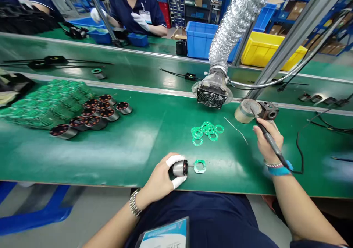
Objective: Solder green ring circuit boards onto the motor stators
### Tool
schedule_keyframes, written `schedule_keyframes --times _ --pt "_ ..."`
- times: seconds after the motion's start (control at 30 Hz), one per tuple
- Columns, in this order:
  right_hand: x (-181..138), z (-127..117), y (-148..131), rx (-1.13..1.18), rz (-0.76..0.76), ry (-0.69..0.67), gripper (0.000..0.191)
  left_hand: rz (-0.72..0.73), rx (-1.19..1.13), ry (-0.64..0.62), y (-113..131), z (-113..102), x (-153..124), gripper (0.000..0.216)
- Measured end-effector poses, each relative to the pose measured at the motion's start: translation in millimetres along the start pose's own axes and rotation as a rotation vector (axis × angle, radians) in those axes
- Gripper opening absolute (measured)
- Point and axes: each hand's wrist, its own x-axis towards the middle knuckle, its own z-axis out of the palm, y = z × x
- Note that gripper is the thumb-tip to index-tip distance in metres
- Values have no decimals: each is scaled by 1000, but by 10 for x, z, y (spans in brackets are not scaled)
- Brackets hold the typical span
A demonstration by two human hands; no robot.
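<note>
Where the bench (124, 148) meets the person's lap, a small motor (179, 167) lies on its side in the left hand (161, 178). That hand's fingers (174, 160), two of them capped in white, are closed around the metal casing. The motor's winding end faces 3 o'clock, toward a green ring board (199, 166) lying flat just beside it.

At 2 o'clock from the motor, the right hand (264, 148) has its fingers wrapped around a soldering iron (273, 145). The iron's tip reaches toward 11 o'clock and meets a round cleaning pot (245, 112).

Between the two hands, at 12 o'clock from the ring board, lies a loose pile of green rings (206, 130), with a thin solder wire (235, 130) near it at 3 o'clock. Beyond them a fume fan (211, 93) hangs from a silver duct (237, 16).

Well apart at 10 o'clock, a cluster of wound motors (93, 115) sits against a heap of green boards (49, 104).
</note>
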Motion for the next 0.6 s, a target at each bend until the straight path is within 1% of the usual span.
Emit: schedule_keyframes --times 0.03,0.1,0.17,0.2,0.23,0.3,0.4,0.47,0.53,0.57,0.6 --pt "-86 8 -118 33 3 -37 26 -16 -20 -1 27 1 25 40" --pt "-259 36 -371 108 -34 -164 20 -42 -58 -19 77 22 89 42" --pt "-390 80 -595 296 -208 -411 25 -44 -99 -55 108 69 152 43" --pt "-432 107 -683 355 -277 -495 28 -38 -117 -73 113 96 175 44" --pt "-460 134 -754 393 -330 -551 31 -30 -129 -87 110 123 190 45" --pt "-478 184 -846 401 -360 -553 33 -13 -120 -87 88 166 194 46" --pt "-476 241 -914 358 -339 -466 29 1 -47 -29 44 181 148 48" --pt "-485 271 -949 354 -331 -445 27 8 -27 -5 27 161 106 56" --pt "-499 299 -986 368 -301 -437 28 34 -69 -1 19 125 67 64" --pt "-503 312 -1005 376 -289 -435 31 59 -100 -2 15 104 49 63" --pt "-503 323 -1022 389 -288 -439 35 96 -128 1 8 84 32 55"
